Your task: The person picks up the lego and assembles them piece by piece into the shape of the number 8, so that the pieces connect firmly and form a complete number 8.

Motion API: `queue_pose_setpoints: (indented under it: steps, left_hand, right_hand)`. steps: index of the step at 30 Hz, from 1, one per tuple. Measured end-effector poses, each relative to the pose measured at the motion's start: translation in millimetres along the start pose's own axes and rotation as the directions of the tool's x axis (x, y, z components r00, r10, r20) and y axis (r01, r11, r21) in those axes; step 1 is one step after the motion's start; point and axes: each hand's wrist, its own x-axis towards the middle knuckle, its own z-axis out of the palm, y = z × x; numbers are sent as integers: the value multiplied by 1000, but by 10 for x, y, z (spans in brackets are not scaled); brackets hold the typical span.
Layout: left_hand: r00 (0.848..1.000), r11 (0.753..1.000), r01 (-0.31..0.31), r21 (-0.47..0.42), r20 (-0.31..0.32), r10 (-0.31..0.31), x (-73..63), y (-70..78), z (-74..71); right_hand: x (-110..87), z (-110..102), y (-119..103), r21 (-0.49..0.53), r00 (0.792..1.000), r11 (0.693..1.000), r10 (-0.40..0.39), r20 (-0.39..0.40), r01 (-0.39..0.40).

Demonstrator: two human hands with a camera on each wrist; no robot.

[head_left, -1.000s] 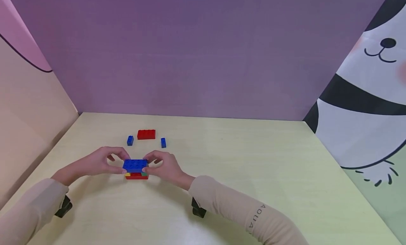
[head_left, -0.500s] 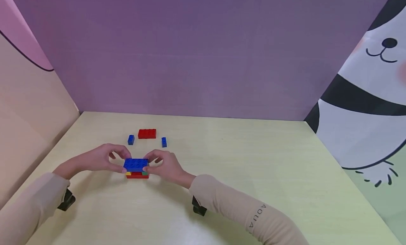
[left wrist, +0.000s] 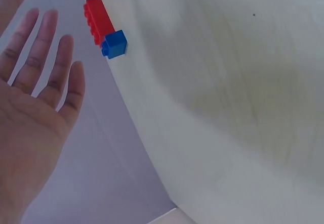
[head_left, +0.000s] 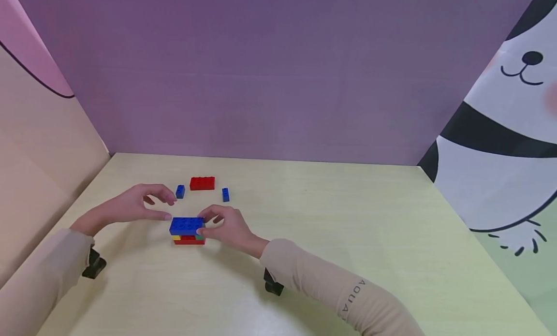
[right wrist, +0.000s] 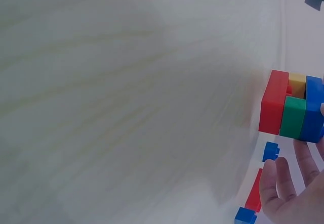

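Observation:
A large blue brick (head_left: 186,226) forms the top of a small stack. Beneath it a yellow brick (right wrist: 297,84) and a green brick (right wrist: 293,117) sit on a red base brick (right wrist: 274,102). My right hand (head_left: 228,229) pinches the blue brick at its right end, thumb in front and fingers behind. Off to the stack's left, my left hand (head_left: 132,204) holds nothing, and in the left wrist view its fingers (left wrist: 42,52) are spread. The left fingertips are apart from the stack, near a small blue brick (head_left: 180,191).
Behind the stack lies a loose red brick (head_left: 202,183), with another small blue brick (head_left: 225,195) to its right. All rest on a pale wooden table (head_left: 348,239). A purple panel (head_left: 270,75) rises at the table's back edge.
My left hand has let go of the blue brick's left end and moved up and back, away from the stack. My right hand has kept its pinch, almost still.

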Motion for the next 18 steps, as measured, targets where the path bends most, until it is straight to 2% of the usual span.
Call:
queue_pose_setpoints:
  steps: [9, 18]
  left_hand:
    - [988, 997, 49, 51, -146, -41, 128, -169, 41]
    - [973, 991, 126, 36, -198, -116, 220, -295, 114]
  right_hand:
    - [6, 10, -13, 2, 1000, 1000, 12, -2, -12]
    - [-4, 21, -19, 2, 1000, 1000, 16, -4, -16]
